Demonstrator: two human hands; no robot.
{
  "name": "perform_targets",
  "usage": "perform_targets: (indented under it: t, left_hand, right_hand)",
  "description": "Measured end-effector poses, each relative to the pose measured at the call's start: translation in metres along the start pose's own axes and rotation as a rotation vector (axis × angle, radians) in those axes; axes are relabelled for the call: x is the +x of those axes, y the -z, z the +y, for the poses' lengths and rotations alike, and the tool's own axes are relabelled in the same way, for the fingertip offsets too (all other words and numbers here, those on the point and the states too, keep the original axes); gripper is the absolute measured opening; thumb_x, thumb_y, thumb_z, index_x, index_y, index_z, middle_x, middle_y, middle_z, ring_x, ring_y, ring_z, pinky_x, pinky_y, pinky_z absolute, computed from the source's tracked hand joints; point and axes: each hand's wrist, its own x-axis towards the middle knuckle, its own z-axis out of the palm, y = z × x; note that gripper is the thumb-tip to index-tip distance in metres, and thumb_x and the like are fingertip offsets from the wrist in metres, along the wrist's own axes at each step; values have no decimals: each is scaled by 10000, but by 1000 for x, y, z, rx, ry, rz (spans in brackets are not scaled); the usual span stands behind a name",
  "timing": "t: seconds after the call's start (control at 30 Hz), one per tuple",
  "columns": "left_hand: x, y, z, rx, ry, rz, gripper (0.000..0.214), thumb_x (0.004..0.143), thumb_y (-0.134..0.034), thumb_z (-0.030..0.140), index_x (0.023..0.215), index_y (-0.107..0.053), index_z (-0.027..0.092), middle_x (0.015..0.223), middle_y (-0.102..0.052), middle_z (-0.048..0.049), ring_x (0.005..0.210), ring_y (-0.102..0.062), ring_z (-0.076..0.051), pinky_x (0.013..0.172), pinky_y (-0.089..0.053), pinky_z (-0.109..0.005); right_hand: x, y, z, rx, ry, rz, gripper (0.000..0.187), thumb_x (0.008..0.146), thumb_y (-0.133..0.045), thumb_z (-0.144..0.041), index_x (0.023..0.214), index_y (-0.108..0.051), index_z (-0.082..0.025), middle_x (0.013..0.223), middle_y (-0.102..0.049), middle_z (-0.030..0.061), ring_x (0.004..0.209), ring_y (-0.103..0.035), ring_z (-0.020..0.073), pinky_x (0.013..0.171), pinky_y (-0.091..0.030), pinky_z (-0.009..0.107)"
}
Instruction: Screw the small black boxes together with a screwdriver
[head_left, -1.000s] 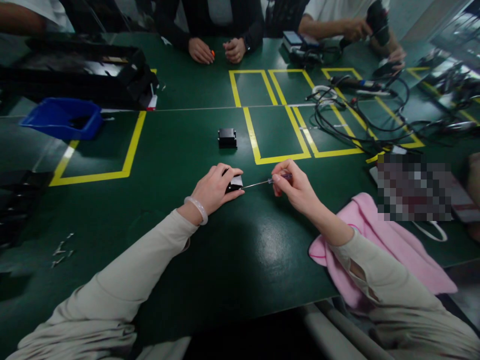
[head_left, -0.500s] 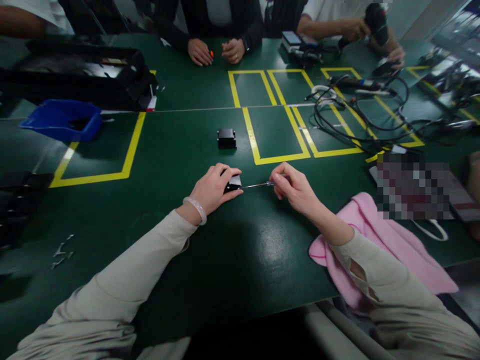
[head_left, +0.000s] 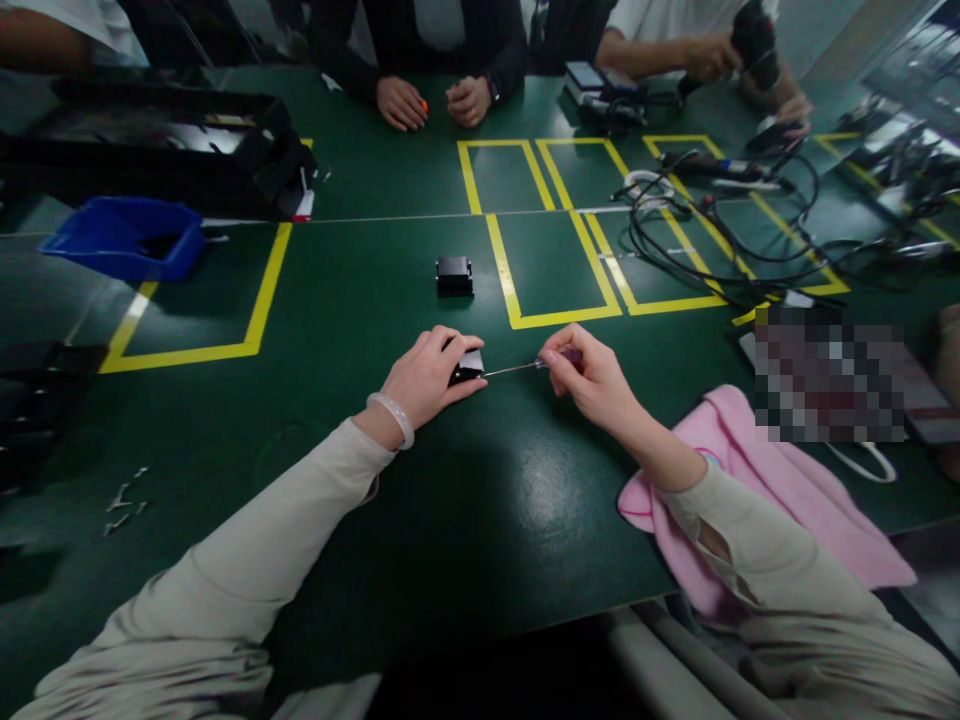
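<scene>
My left hand is closed around a small black block-like part on the green table, its fingers hiding much of it. A pale, shiny top face shows between thumb and fingers. In a pinch, my right hand holds a screwdriver almost level. Its thin metal shaft points left and the tip meets the right end of the part, near my left thumb. A similar black part sits by itself a little farther off.
Small metal pieces lie at left. A blue bin and a long black housing stand beyond. Tangled cables spread at right, above a pink cloth. Across the table are a co-worker's hands and another person holding a dark tool.
My right hand has shifted its fingers slightly on the screwdriver handle, showing more of it. My left hand and the black part keep their place.
</scene>
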Motion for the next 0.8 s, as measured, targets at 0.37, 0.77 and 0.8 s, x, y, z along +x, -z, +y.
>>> perform_targets:
  t: [0.37,0.77,0.8]
  left_hand:
    - [0,0,0,-17,12,-6,475,959,-645,459,1348,-534,212,1234,-568,-122,1107,-575,-294,955,-530,-457]
    - [0,0,-1,-8,-2,-8,484,963,-637,473,1349,-535,199,1229,-570,-128,1095,-578,-295,950,-529,-455]
    - [0,0,-1,-10,-5,-8,484,963,-636,473,1349,-533,200,1228,-571,-127,1097,-578,-295,953,-529,-456]
  right_hand:
    - [1,2,-1,44,-25,-34,294,1012,-576,-478,900,-585,-206,536,-502,-79,445,-476,85,468,-356,247]
    - [5,2,1,121,-27,-45,346,988,-603,-535,868,-535,-218,528,-508,-90,454,-486,83,504,-392,250]
    - [5,2,1,126,-25,-54,346,987,-607,-534,866,-535,-218,528,-506,-90,454,-487,83,503,-393,250]
